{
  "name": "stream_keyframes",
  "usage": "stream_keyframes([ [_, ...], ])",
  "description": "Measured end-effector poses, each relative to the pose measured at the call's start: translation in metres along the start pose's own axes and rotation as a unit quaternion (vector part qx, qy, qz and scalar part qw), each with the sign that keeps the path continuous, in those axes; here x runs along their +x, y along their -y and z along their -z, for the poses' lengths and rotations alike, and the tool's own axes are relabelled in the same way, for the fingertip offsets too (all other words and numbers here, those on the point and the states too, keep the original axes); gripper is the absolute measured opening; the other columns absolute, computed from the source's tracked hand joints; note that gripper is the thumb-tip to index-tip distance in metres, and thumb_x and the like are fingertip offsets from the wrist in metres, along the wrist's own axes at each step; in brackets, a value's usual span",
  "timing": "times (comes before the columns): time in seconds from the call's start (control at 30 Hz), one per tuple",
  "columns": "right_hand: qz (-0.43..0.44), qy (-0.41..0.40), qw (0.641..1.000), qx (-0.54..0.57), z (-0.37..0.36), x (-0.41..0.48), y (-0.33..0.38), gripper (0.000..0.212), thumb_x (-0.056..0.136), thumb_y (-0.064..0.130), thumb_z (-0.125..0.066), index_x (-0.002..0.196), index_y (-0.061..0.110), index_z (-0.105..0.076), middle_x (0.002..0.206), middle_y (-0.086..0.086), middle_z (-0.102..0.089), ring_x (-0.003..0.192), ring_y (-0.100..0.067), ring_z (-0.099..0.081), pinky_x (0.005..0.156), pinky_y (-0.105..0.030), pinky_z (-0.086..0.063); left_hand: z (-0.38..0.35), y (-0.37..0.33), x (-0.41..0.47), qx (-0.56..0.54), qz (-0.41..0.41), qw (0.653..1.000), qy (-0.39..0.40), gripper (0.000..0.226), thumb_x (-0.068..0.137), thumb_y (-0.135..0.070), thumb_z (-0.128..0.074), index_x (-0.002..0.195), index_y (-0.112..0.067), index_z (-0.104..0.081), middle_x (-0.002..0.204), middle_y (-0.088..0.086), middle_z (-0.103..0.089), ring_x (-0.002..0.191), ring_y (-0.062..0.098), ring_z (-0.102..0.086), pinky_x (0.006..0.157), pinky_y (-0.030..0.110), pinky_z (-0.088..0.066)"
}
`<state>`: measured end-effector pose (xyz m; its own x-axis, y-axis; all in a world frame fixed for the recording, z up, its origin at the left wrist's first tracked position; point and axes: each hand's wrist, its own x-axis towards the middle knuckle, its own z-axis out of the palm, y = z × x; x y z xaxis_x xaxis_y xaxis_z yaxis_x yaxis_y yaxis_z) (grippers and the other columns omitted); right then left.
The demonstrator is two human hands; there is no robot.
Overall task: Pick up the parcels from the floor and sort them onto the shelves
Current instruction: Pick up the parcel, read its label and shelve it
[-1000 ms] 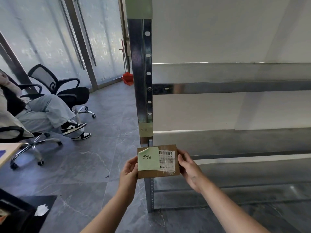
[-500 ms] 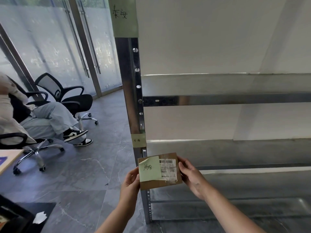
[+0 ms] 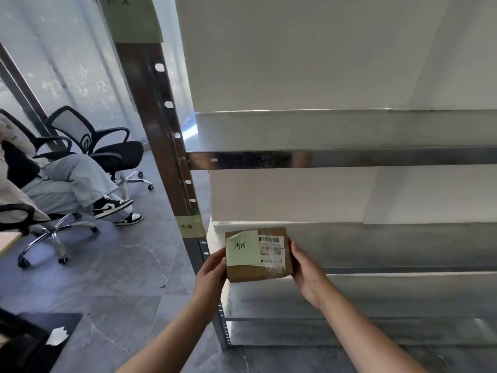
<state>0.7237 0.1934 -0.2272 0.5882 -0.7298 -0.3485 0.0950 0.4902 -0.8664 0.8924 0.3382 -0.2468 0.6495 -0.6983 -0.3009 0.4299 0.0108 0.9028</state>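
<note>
While left hand [image 3: 212,273] and right hand [image 3: 306,273] grip brown parcel [image 3: 252,274], green note [image 3: 242,250] on it, metal shelf [image 3: 376,246] behind.

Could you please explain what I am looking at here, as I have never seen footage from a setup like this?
There is no machine here. A person wears a camera on the head that looks forward and down, so the two bare arms coming in from the bottom are their own, and this is the only view. The left hand and right hand hold a small brown parcel by its side edges. It carries a handwritten green sticky note and a white barcode label. Behind it stands a metal shelf rack, with a small paper tag on its post. To the left, a second person sits beside an office chair.
</note>
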Motion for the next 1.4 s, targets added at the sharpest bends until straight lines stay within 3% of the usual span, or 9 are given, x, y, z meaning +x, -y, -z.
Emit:
stream_keyframes([
  [0.13, -0.028, -0.001, 0.999, 0.028, 0.016, 0.017, -0.011, 0.036, 0.104, 0.024, -0.043, 0.135, 0.019, -0.06, 0.127, -0.005, -0.069, 0.123, -0.022, -0.06, 0.106, -0.036, -0.043, -0.009, 0.008, 0.014, -0.005, 0.019, 1.0, -0.02, 0.029, 0.1, -0.008, -0.054, 0.126, -0.014, -0.066, 0.117, 0.011, -0.075, 0.108, 0.026, -0.072, 0.092, 0.038, -0.057],
  [0.23, -0.034, -0.011, 0.998, 0.055, 0.018, 0.03, -0.017, 0.039, 0.101, 0.015, -0.048, 0.138, 0.019, -0.056, 0.129, -0.007, -0.068, 0.123, -0.024, -0.06, 0.105, -0.037, -0.044, -0.013, 0.017, 0.024, -0.012, 0.04, 0.998, -0.043, 0.032, 0.1, -0.002, -0.051, 0.128, -0.009, -0.064, 0.117, 0.015, -0.073, 0.11, 0.029, -0.069, 0.096, 0.041, -0.055],
  [0.47, -0.052, -0.049, 0.996, 0.046, 0.016, 0.062, -0.017, 0.032, 0.1, 0.018, -0.052, 0.13, 0.015, -0.064, 0.121, -0.01, -0.071, 0.104, -0.025, -0.068, 0.077, -0.037, -0.053, -0.02, 0.028, 0.052, -0.011, 0.07, 0.995, -0.07, 0.038, 0.097, 0.002, -0.046, 0.131, -0.007, -0.062, 0.121, 0.016, -0.071, 0.113, 0.031, -0.067, 0.089, 0.036, -0.058],
  [0.63, -0.066, -0.043, 0.996, 0.046, 0.02, 0.083, -0.013, 0.033, 0.102, 0.016, -0.043, 0.126, 0.023, -0.065, 0.103, 0.002, -0.076, 0.089, -0.014, -0.071, 0.058, -0.028, -0.053, -0.026, 0.029, 0.075, 0.015, 0.103, 0.994, -0.041, 0.056, 0.092, 0.003, -0.028, 0.139, -0.008, -0.055, 0.131, 0.017, -0.066, 0.123, 0.035, -0.06, 0.092, 0.036, -0.056],
  [0.73, -0.073, -0.03, 0.996, 0.044, 0.023, 0.092, -0.015, 0.037, 0.101, 0.014, -0.042, 0.132, 0.023, -0.061, 0.109, -0.001, -0.074, 0.093, -0.016, -0.07, 0.066, -0.032, -0.054, -0.028, 0.025, 0.084, 0.021, 0.109, 0.993, -0.038, 0.055, 0.094, 0.0, -0.027, 0.14, -0.009, -0.054, 0.132, 0.017, -0.065, 0.119, 0.03, -0.061, 0.081, 0.029, -0.056],
  [0.97, -0.08, -0.041, 0.995, 0.052, 0.028, 0.109, -0.022, 0.033, 0.104, 0.017, -0.041, 0.128, 0.025, -0.061, 0.108, 0.0, -0.074, 0.096, -0.018, -0.069, 0.074, -0.037, -0.054, -0.04, 0.026, 0.099, 0.021, 0.123, 0.991, -0.058, 0.039, 0.103, -0.013, -0.034, 0.129, -0.014, -0.063, 0.119, 0.009, -0.07, 0.108, 0.023, -0.063, 0.088, 0.03, -0.052],
  [1.07, -0.072, -0.049, 0.995, 0.043, 0.026, 0.115, -0.026, 0.034, 0.105, 0.02, -0.041, 0.135, 0.021, -0.057, 0.122, -0.005, -0.07, 0.11, -0.024, -0.065, 0.092, -0.044, -0.053, -0.044, 0.024, 0.106, 0.022, 0.128, 0.99, -0.053, 0.035, 0.103, -0.016, -0.037, 0.118, -0.015, -0.069, 0.118, 0.01, -0.071, 0.109, 0.023, -0.063, 0.092, 0.031, -0.051],
  [1.17, -0.065, -0.051, 0.996, 0.029, 0.025, 0.121, -0.028, 0.032, 0.105, 0.019, -0.041, 0.133, 0.018, -0.057, 0.123, -0.006, -0.068, 0.12, -0.027, -0.061, 0.106, -0.049, -0.046, -0.045, 0.019, 0.111, 0.014, 0.129, 0.99, -0.06, 0.037, 0.102, -0.017, -0.039, 0.126, -0.011, -0.066, 0.123, 0.013, -0.069, 0.117, 0.027, -0.061, 0.094, 0.033, -0.051],
  [1.4, -0.055, -0.075, 0.992, -0.08, 0.017, 0.115, -0.027, 0.034, 0.106, 0.027, -0.038, 0.133, 0.022, -0.059, 0.133, -0.002, -0.064, 0.122, -0.019, -0.058, 0.109, -0.037, -0.041, -0.046, 0.021, 0.107, 0.051, 0.139, 0.985, -0.089, 0.032, 0.101, -0.024, -0.04, 0.104, -0.02, -0.072, 0.112, 0.01, -0.072, 0.108, 0.025, -0.063, 0.091, 0.035, -0.051],
])
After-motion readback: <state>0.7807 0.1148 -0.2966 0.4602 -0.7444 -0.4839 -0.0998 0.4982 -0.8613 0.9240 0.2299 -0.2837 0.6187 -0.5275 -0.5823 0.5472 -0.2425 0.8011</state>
